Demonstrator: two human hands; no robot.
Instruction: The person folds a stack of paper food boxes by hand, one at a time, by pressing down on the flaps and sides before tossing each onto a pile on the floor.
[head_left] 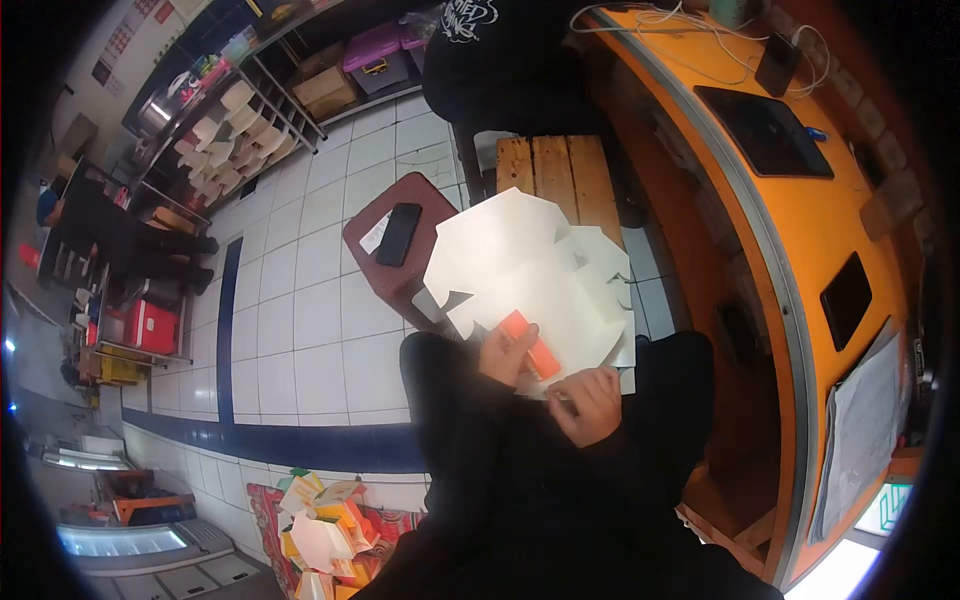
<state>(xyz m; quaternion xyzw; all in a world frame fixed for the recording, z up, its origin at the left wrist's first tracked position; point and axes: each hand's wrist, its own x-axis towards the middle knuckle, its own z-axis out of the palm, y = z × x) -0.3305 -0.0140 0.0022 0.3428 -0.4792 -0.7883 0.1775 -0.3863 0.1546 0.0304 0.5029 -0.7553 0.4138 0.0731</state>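
The right hand point(590, 400) rests on the lap, fingers closed on the near edge of the white cardboard blanks point(520, 265), while the left hand point(503, 352) grips one orange strip point(533, 347) lying on top. The blanks look light, stiff but easily creased, and best held by their edges. Several are stacked, though the exact count is unclear.

Long black sleeves point(470, 425) to the wrists, black trousers point(690, 370)

Flat box blank point(530, 270) on lap point(440, 380), left hand point(505, 352) and right hand point(590, 400) at its 6 o'clock edge, phone point(398, 233) on stool point(375, 278) at 10, wooden bench point(555, 170) at 12, counter point(800, 230) at 3.
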